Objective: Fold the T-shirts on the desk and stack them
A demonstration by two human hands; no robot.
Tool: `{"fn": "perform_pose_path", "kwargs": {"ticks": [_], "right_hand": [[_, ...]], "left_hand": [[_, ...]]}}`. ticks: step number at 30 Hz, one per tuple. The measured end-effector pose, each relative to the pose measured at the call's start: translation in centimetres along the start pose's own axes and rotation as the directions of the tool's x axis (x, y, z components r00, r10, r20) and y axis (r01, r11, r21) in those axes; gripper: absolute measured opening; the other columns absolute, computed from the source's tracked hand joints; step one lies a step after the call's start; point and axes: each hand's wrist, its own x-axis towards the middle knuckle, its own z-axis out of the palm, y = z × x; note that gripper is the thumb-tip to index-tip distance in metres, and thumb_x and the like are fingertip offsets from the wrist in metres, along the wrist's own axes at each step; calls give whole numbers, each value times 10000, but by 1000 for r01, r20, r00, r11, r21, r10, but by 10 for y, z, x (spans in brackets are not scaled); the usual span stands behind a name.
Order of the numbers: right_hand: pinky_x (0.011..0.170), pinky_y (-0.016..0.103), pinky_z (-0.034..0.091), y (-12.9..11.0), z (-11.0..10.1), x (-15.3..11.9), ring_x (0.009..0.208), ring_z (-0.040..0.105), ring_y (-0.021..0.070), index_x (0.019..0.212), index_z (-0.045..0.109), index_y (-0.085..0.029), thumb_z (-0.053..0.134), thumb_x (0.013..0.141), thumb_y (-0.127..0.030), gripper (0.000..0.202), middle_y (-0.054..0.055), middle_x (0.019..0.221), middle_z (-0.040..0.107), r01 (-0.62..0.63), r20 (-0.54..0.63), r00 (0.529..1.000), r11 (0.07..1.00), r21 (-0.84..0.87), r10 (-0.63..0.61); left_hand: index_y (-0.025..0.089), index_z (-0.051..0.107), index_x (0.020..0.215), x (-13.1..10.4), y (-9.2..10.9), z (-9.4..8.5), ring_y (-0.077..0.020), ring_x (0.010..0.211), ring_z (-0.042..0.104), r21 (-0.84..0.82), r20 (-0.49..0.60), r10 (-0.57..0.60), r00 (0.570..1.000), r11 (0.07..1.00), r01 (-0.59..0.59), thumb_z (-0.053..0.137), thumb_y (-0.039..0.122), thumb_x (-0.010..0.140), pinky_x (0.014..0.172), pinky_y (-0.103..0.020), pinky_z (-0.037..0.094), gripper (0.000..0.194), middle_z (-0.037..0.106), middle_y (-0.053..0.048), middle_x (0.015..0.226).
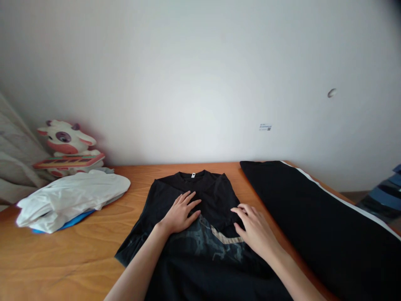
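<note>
A black T-shirt (188,267) with a grey print and a light stripe lies on the wooden table, its collar at the far end. My left hand (181,215) rests on the chest of the shirt with its fingers spread and holds nothing. At the shirt's right side, my right hand (252,228) touches the folded-in sleeve; its thumb and fingers are bent and apart, with no cloth visible between them. The lower end of the shirt runs out of view at the bottom.
Black cloth with a white side stripe (300,221) lies along the right. White clothing (75,196) with blue cloth under it sits left on the table (62,267). Behind it stands a toy cow with a keyboard (69,146). A wall (194,83) closes off the back.
</note>
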Motion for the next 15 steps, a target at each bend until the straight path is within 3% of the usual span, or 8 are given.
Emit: {"fn": "perform_pose_path", "kwargs": {"ticks": [3, 7, 11, 15], "right_hand": [[887, 438, 505, 0, 17, 2, 1020, 648, 282, 1061, 709, -254, 540, 861, -122, 293, 86, 1115, 690, -1, -62, 998, 1000, 6, 2], [890, 409, 498, 3, 17, -1, 986, 648, 258, 1031, 694, -249, 506, 932, -197, 219, 78, 1052, 686, -11, -156, 988, 999, 46, 18], [875, 398, 485, 4, 12, -1, 960, 644, 250, 930, 681, -237, 598, 896, -236, 89, 62, 990, 676, 40, -90, 995, 997, 69, -34], [854, 411, 475, 4, 13, 1, 949, 632, 257, 898, 679, -238, 638, 881, -253, 47, 58, 966, 672, 31, -38, 999, 997, 69, -28]], "left_hand": [[270, 563, 1447, 0, -3, 5, -299, 1483, 386, 0, 23, -43, 999, 999, 43, 414, 549, 1025, 1220, -548, 299, 528, 475, -93, 1574], [250, 642, 1355, 4, -4, 5, -258, 1382, 516, -90, -58, -73, 996, 994, 68, 388, 450, 1048, 1194, -489, 369, 445, 621, -75, 1438], [228, 739, 1149, 9, -3, -2, -224, 1145, 647, -273, -256, -224, 940, 950, 152, 337, 376, 1056, 1055, -402, 502, 439, 721, -85, 1202], [208, 745, 1001, 13, 4, -7, -250, 1048, 658, -167, -204, -340, 918, 936, 310, 423, 366, 1018, 989, -412, 521, 359, 706, -96, 1101]]}}
